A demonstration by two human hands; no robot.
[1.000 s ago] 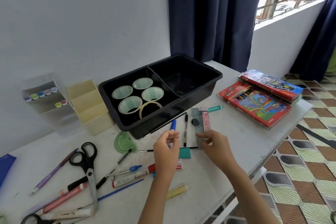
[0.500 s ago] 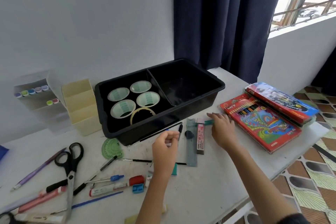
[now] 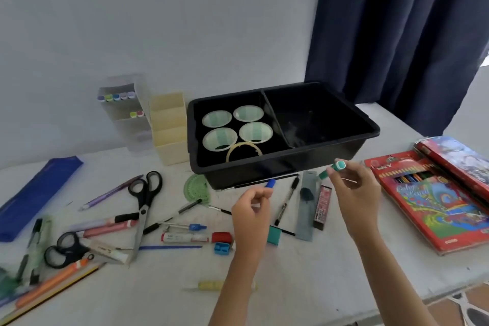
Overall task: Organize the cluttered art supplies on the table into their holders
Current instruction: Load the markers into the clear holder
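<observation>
My right hand (image 3: 353,193) pinches a green marker (image 3: 334,167), lifted just in front of the black tray (image 3: 317,164). My left hand (image 3: 251,209) holds a blue-capped marker (image 3: 270,183) over the table, its body mostly hidden in the fingers. The tray's left compartment holds several tape rolls (image 3: 232,127); its right compartment shows nothing inside. A clear marker holder (image 3: 124,114) with several markers and a cream tiered holder (image 3: 169,127) stand left of the tray.
Loose on the white table (image 3: 304,286) lie black scissors (image 3: 144,198), a green protractor (image 3: 197,188), pens, a red-capped marker (image 3: 195,237), a blue sharpener (image 3: 221,248), a grey ruler (image 3: 307,206) and a blue pouch (image 3: 34,193). Coloured pencil boxes (image 3: 436,198) sit right.
My right hand left the ruler, reached to the green marker by the tray and has lifted it. My left hand stayed near the table's middle, still pinching the blue-capped marker. The view swung left.
</observation>
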